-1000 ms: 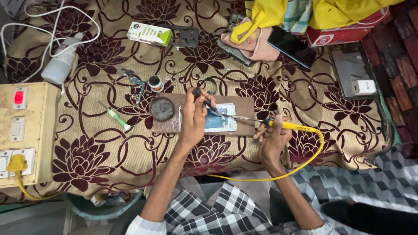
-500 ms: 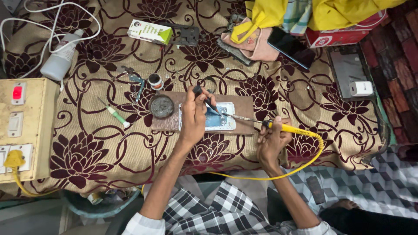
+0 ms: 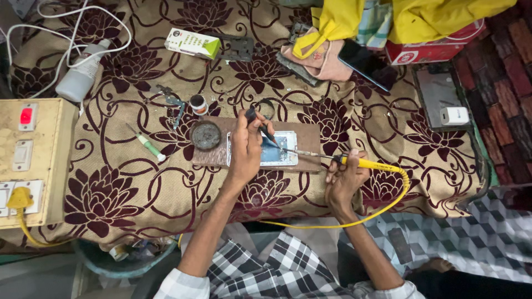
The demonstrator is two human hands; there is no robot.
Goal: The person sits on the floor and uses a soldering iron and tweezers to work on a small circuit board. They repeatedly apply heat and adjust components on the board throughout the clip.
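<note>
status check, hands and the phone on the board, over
Left hand pins tool on opened phone. Right hand grips yellow soldering iron, tip at phone. Nothing blocking.

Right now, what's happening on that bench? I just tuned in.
A person is working on an opened phone lying on a brown board. The right hand holds a yellow-handled soldering iron, its tip reaching the phone's edge. The left hand rests on the phone, holding a dark pointed tool against it. A round tin sits on the board beside the left hand.

White bottle [image 3: 77,77], green-white box [image 3: 192,44], switchboard [image 3: 27,160].
</note>
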